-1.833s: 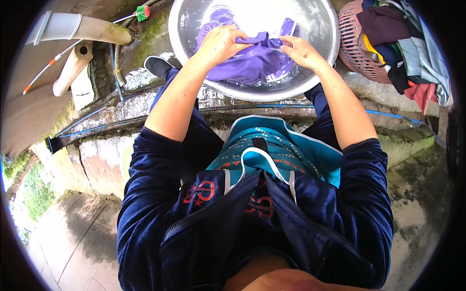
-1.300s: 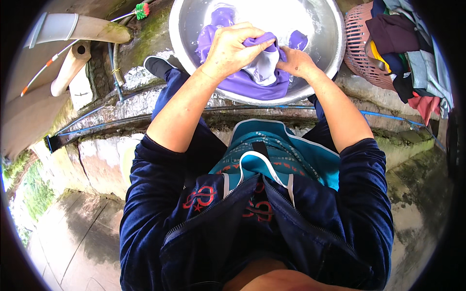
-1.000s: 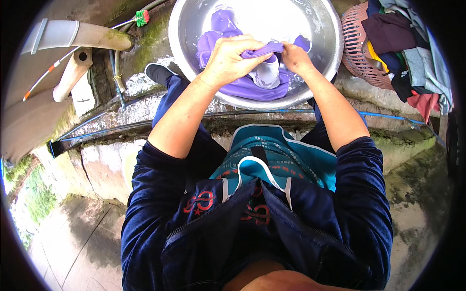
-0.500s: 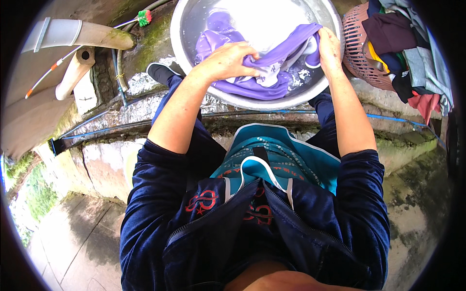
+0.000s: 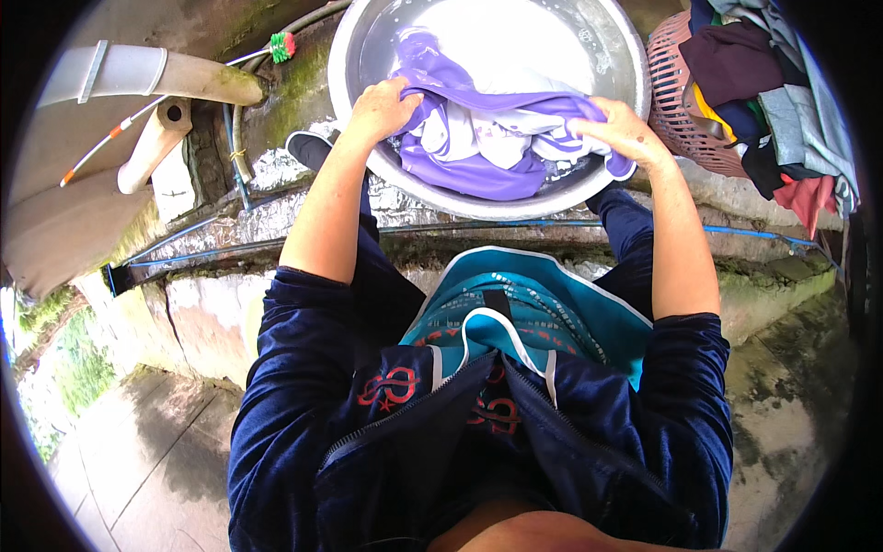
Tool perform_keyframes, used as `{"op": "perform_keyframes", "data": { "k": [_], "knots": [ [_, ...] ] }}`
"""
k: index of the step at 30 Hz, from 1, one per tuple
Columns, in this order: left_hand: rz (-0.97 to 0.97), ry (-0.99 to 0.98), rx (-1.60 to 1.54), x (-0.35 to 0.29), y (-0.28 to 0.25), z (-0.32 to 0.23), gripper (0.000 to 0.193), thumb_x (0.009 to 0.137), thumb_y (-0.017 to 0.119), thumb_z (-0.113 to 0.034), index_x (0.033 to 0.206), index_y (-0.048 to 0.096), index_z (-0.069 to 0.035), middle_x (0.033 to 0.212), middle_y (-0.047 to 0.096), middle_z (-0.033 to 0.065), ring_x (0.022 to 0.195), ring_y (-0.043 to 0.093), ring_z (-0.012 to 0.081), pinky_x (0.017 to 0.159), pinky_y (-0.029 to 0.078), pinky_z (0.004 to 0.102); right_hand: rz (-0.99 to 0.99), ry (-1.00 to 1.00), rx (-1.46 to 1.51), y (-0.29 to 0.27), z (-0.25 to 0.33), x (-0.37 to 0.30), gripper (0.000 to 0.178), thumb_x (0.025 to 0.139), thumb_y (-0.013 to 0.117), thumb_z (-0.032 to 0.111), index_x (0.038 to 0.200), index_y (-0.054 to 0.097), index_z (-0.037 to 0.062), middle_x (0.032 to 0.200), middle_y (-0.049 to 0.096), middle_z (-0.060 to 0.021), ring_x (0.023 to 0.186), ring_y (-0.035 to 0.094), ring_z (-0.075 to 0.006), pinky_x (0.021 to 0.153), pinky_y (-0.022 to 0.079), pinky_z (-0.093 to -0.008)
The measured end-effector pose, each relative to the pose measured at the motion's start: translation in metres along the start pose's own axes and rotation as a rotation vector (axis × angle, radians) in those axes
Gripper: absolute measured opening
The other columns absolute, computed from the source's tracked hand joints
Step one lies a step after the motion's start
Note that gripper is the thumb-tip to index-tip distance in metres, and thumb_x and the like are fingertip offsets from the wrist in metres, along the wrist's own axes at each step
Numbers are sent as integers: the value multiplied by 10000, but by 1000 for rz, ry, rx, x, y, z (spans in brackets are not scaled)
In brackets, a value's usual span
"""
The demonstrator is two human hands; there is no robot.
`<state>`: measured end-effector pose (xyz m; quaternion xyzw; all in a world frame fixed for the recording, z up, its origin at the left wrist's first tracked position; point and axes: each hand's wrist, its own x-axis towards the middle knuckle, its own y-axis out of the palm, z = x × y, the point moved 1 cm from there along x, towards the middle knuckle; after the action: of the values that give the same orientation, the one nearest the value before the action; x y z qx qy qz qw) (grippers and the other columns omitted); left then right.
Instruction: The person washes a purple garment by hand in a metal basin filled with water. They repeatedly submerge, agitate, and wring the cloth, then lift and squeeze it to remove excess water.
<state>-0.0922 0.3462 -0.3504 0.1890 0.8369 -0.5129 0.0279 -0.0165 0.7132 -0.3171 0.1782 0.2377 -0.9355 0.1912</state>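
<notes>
A purple and white garment (image 5: 478, 175) lies bunched in a large round metal basin (image 5: 349, 147), with bright, sudsy-looking water behind it. My left hand (image 5: 382, 109) is closed on the garment's left part near the basin's left side. At the right side my right hand (image 5: 621, 131) pinches the garment's other end, thumb pointing inward. Between the two hands a purple band of the cloth is stretched across. The garment's exact kind is hard to make out among the folds.
A pink plastic basket (image 5: 671, 101) heaped with dark, grey and red clothes (image 5: 736, 64) stands right of the basin. At the left are grey pipes (image 5: 138, 74) and a stick with a green and red brush head (image 5: 281, 46). A blue hose (image 5: 727, 228) runs along the stone ledge.
My left hand has moved left and my right hand slightly down, so the garment is spread wider across the basin. The band that was raised on the right now lies lower.
</notes>
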Motion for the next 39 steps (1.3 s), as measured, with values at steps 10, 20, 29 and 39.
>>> {"op": "perform_keyframes", "data": {
  "k": [10, 20, 29, 39],
  "knots": [
    [256, -11, 155, -1, -4, 16, 421, 812, 660, -447, 1080, 696, -124, 1081, 671, 158, 1049, 618, 336, 898, 482, 421, -90, 179, -379, -19, -52, 0, 479, 773, 698, 302, 1114, 624, -26, 1003, 666, -229, 948, 641, -301, 854, 470, -371],
    [363, 90, 108, 1, 9, 24, 531, 844, 607, -518, 1017, 682, -22, 994, 658, 244, 963, 625, 388, 849, 480, 433, -259, 133, -416, -20, -22, -4, 337, 911, 533, 268, 1117, 620, 16, 987, 653, -231, 949, 630, -327, 846, 461, -376],
    [299, 22, 186, -2, 5, 14, 583, 856, 562, -566, 1084, 660, -38, 1109, 640, 204, 1068, 590, 361, 919, 459, 427, -331, 53, -377, -20, -30, 1, 307, 933, 514, 263, 1077, 610, 10, 838, 621, -139, 788, 579, -228, 758, 455, -334],
    [232, 227, 124, -4, 19, 7, 414, 916, 543, -408, 1216, 603, -128, 1108, 644, 183, 1066, 585, 375, 907, 477, 434, -290, 67, -392, -4, -31, 11, 333, 901, 525, 287, 1103, 628, 42, 1012, 649, -221, 983, 617, -357, 851, 460, -399]
  ]
}}
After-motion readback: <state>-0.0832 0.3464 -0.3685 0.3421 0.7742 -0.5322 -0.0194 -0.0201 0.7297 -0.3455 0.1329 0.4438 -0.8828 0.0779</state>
